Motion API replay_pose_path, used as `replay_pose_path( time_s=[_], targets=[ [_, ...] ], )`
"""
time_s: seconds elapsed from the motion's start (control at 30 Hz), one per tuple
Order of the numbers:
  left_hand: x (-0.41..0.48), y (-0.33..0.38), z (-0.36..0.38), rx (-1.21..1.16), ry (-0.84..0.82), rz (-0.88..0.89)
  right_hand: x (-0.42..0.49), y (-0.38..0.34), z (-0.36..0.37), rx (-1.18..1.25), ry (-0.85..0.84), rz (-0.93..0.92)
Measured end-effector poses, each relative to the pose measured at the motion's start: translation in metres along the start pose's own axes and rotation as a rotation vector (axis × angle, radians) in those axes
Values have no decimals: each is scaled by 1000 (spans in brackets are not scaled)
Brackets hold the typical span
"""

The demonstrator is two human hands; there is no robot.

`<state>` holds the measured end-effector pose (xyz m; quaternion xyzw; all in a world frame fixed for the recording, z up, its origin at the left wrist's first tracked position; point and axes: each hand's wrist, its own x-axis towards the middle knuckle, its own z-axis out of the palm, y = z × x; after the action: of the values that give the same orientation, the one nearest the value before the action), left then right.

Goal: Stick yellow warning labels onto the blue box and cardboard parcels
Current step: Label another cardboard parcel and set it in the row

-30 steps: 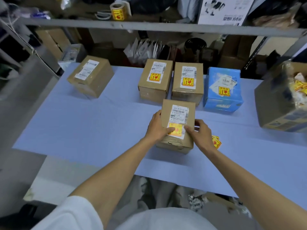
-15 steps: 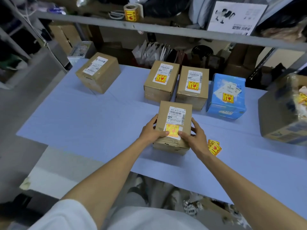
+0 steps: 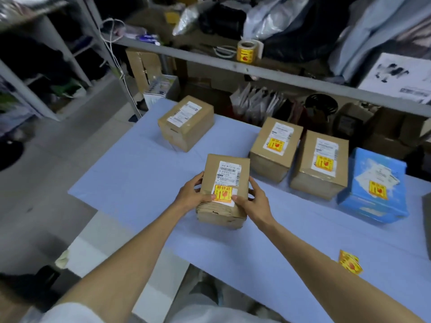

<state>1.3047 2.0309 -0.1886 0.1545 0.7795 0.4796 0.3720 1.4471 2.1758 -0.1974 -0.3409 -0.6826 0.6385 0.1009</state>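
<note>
The label is down now, and my grip has changed with it: 1 second ago my fingertips were smoothing the yellow warning label (image 3: 223,193) flat, and now my left hand (image 3: 191,197) and right hand (image 3: 254,203) clasp the parcel (image 3: 211,170) from its 2 sides, fingers curled round the cardboard and each thumb resting on an edge of the sticker. The parcel has also travelled left. It sat just near of the 2 labelled parcels (image 3: 275,148) (image 3: 319,164), with the loose labels (image 3: 349,262) right beside my right hand. Now it is left of that pair, and the loose labels lie well apart from my hand at the near right of the table (image 3: 130,183). I cannot tell whether the parcel's base is resting on the sheet or slightly raised. I take this to mean the sticking step on this parcel is finished and I am shifting it out of the work spot. The blue box (image 3: 373,185) at the far right carries its label too, so only the unlabelled parcel (image 3: 186,123) at the far left looks left to do, and for that I would have to reach back right for a fresh label.
</note>
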Motion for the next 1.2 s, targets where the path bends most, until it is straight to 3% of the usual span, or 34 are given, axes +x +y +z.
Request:
replay_pose_path(
  time_s=[0.43,0.67,1.2],
  targets=[
    [132,61,-58,29,-61,45,125,-55,31,-6,91,42],
    [200,90,-52,62,-142,20,180,-74,25,-63,235,104],
    [263,84,-33,86,-218,-2,227,-72,16,-156,268,214]
  ],
)
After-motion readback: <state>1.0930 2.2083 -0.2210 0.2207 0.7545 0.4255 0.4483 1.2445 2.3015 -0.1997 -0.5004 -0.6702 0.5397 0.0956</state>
